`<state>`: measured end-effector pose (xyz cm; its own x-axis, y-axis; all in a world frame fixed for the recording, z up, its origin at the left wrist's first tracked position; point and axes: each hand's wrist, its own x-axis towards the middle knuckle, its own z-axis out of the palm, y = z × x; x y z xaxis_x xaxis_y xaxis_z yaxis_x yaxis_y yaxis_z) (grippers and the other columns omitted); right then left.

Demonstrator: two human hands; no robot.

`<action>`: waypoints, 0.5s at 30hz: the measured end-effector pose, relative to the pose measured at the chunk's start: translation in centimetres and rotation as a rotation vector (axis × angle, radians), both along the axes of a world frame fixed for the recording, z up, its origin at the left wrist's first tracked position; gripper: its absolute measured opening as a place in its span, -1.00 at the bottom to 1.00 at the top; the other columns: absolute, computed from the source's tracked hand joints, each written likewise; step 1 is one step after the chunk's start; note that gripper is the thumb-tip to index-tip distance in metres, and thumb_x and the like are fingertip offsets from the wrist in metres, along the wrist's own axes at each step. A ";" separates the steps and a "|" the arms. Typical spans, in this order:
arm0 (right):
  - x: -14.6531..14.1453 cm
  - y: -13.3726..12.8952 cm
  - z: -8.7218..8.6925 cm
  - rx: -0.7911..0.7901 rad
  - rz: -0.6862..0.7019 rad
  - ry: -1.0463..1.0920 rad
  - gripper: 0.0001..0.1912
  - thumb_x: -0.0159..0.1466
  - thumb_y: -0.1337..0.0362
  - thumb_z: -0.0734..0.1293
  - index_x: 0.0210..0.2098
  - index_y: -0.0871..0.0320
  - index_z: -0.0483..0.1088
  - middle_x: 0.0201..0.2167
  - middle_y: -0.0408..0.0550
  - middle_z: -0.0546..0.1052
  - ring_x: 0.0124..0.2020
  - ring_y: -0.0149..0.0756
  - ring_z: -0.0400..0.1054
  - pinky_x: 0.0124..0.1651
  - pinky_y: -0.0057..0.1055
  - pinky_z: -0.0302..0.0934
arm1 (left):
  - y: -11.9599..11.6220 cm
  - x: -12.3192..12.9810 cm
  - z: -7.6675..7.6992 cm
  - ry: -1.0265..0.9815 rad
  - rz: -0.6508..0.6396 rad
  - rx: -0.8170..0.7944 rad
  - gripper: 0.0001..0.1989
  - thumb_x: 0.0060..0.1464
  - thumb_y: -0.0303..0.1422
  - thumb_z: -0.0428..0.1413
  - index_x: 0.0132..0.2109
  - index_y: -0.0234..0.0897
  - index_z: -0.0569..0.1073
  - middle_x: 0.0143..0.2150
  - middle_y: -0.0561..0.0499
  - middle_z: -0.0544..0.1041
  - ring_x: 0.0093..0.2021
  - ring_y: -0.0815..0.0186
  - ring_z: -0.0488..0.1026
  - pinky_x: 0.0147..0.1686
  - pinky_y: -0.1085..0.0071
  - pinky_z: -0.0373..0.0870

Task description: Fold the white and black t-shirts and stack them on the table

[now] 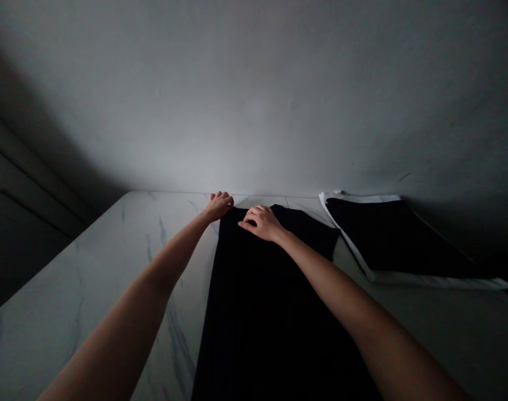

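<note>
A black T-shirt (pixel 254 312) lies spread on the marble-patterned table, its near end running out of the picture. One short sleeve (pixel 322 236) sticks out at its right; the left edge is straight, with no sleeve showing there. At the far left corner of the shirt, my left hand (pixel 221 205) has its fingers curled in a pinch on the cloth. Over the far part, near the neckline, my right hand (pixel 262 221) rests on or just above the fabric. Its thumb is apart from the bent fingers, and nothing shows between them.
To the right, a stack of folded cloth (pixel 399 239), black on top with white beneath, lies by the wall. The table (pixel 112 289) meets a plain grey wall (pixel 254 100) at its far edge. Dark panels (pixel 24 195) stand beyond the left edge. The light is dim.
</note>
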<state>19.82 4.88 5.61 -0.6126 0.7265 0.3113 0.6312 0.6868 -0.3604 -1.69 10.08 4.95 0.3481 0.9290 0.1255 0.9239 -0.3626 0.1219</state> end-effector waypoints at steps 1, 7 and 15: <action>-0.7 -0.3 0.1 -0.046 0.064 0.024 -0.68 0.37 0.04 0.29 -0.28 0.10 0.57 -0.18 -0.01 0.56 -0.06 -0.17 0.38 0.10 -0.25 0.11 | -0.5 0.3 -0.1 0.003 0.003 0.046 -0.81 0.22 -0.42 0.00 -0.08 -0.25 0.47 0.11 -0.20 0.41 0.12 0.02 0.22 0.07 0.10 0.08; -1.7 -1.5 0.8 -0.319 0.168 0.018 -0.58 0.44 0.03 0.17 -0.21 0.11 0.59 -0.28 -0.09 0.61 -0.23 -0.28 0.47 -0.16 -0.44 0.18 | -4.3 1.5 -1.0 0.001 -0.097 0.014 -0.77 0.23 -0.35 0.06 0.00 -0.24 0.47 0.10 -0.20 0.43 0.11 0.05 0.30 0.08 0.13 0.18; -0.6 -6.3 3.9 0.005 -0.150 -0.360 -0.67 0.33 0.03 0.33 -0.39 0.14 0.55 -0.24 -0.02 0.58 -0.20 -0.24 0.47 -0.22 -0.43 0.19 | -9.6 1.7 -1.7 0.008 -0.084 0.047 -0.61 0.30 -0.28 -0.01 0.23 -0.19 0.33 0.35 -0.16 0.28 0.31 0.08 0.22 0.22 0.06 0.16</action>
